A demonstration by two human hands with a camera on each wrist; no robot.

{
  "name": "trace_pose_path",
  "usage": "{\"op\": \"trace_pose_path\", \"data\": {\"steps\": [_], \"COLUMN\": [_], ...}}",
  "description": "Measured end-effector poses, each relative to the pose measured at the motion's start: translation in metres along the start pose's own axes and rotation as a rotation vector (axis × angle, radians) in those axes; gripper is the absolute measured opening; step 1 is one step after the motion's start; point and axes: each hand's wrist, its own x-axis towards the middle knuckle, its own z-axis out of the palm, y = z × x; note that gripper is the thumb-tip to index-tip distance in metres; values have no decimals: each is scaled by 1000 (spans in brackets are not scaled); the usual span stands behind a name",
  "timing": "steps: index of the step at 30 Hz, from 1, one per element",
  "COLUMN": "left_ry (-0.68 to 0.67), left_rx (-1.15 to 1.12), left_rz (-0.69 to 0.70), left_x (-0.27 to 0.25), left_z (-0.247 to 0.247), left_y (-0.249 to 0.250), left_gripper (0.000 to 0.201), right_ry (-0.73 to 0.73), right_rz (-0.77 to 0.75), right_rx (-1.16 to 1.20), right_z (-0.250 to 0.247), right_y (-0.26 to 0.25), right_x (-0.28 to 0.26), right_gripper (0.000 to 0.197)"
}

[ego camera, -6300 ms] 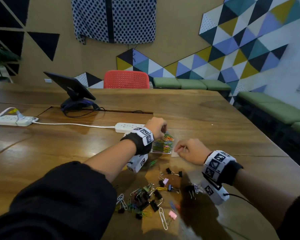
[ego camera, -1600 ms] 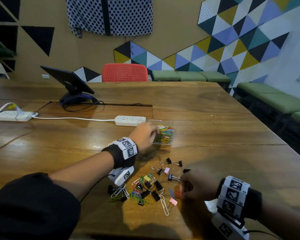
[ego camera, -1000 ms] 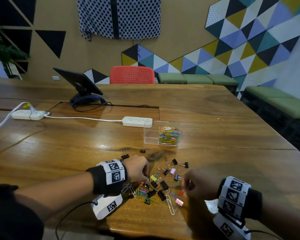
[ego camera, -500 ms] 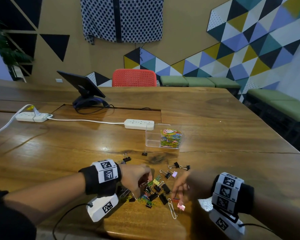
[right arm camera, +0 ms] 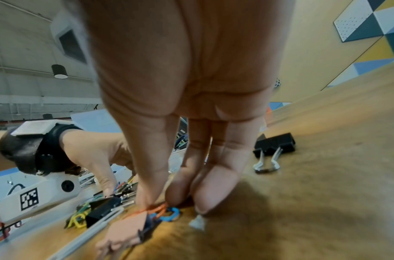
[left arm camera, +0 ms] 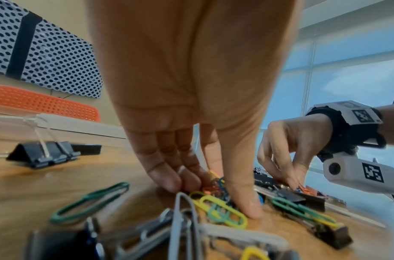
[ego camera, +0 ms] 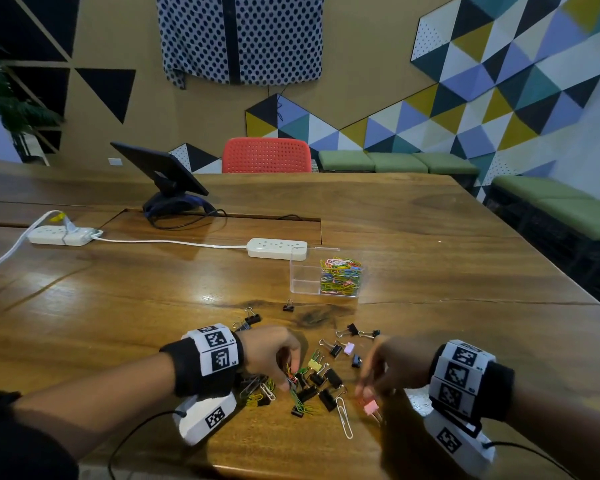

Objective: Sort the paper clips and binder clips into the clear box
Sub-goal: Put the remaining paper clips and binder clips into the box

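Observation:
The clear box (ego camera: 305,271) stands mid-table, its right part full of coloured paper clips (ego camera: 341,276). Nearer me lies a loose pile of black binder clips and coloured paper clips (ego camera: 317,381). My left hand (ego camera: 288,377) is on the pile's left side; in the left wrist view its thumb and fingers (left arm camera: 213,189) pinch a small bunch of orange, blue and yellow paper clips against the wood. My right hand (ego camera: 366,388) is at the pile's right side, pinching an orange paper clip (right arm camera: 155,209) beside a blue one (right arm camera: 170,213). A pink binder clip (ego camera: 371,407) lies just below it.
A large silver paper clip (ego camera: 344,419) lies near the front edge. Stray black binder clips (ego camera: 288,307) sit between pile and box. Behind the box are two white power strips (ego camera: 277,248) with a cable, a tablet on a stand (ego camera: 160,168) and a red chair (ego camera: 266,160).
My left hand has come back from the clear box to the pile and closed its fingers on clips. My right hand stayed at the pile's right side and pinched down.

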Motion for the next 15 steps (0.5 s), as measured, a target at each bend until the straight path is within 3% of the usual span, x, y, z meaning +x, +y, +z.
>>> {"op": "trace_pose_path", "data": {"steps": [7,9,15], "left_ry": [61,59,60], "left_rx": [-5,1,16], "left_rz": [-27,-37,-23], "left_x": [2,2,2], "left_z": [2,2,5], "left_y": [2,2,3], "left_gripper": [30,32,28], "right_ry": [45,21,0], "right_rz": [-39,-33,-46], "right_rx": [-126,-218,-315], "right_z": [4,4,7], "right_y": [-7,-8,-11], "right_x": [-2,-3,-5], "right_gripper": [10,20,22]}}
